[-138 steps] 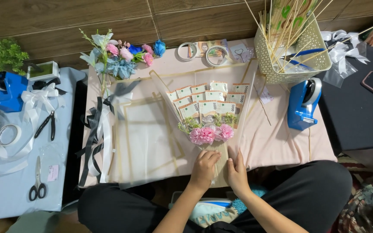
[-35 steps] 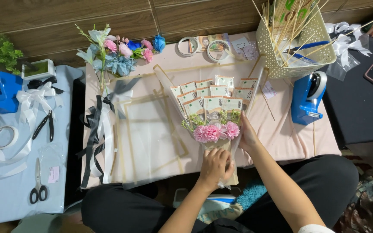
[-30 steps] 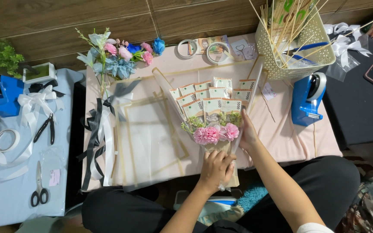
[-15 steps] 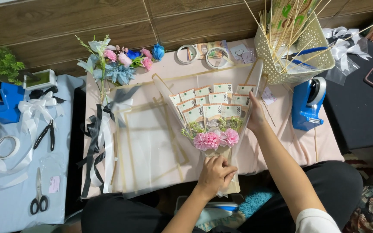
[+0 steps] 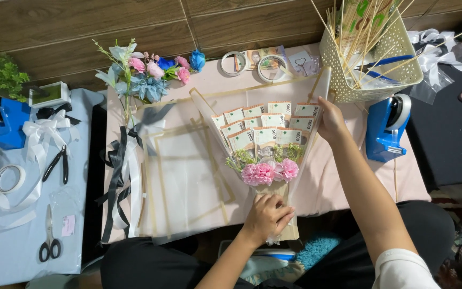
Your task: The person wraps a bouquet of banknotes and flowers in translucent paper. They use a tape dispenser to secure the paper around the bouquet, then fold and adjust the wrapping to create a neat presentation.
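Note:
A bouquet of folded banknotes (image 5: 266, 126) with pink carnations (image 5: 268, 172) lies on clear wrapping film with gold edging (image 5: 188, 176). My left hand (image 5: 267, 215) grips the bouquet's beige stem wrap at the table's front edge. My right hand (image 5: 330, 120) is stretched forward and pinches the upper right edge of the film beside the top row of notes. More sheets of the same film are spread to the left of the bouquet.
A cream basket (image 5: 372, 64) of sticks stands at the back right, with a blue tape dispenser (image 5: 386, 128) beside it. Artificial flowers (image 5: 145, 75), tape rolls (image 5: 252, 64) and black and white ribbons (image 5: 121, 176) lie on the pink cloth. Scissors (image 5: 49, 235) and pliers (image 5: 57, 163) rest at left.
My right hand left the stem, slid up the bouquet's right side and now holds the film's top right edge. The left hand stays on the stem.

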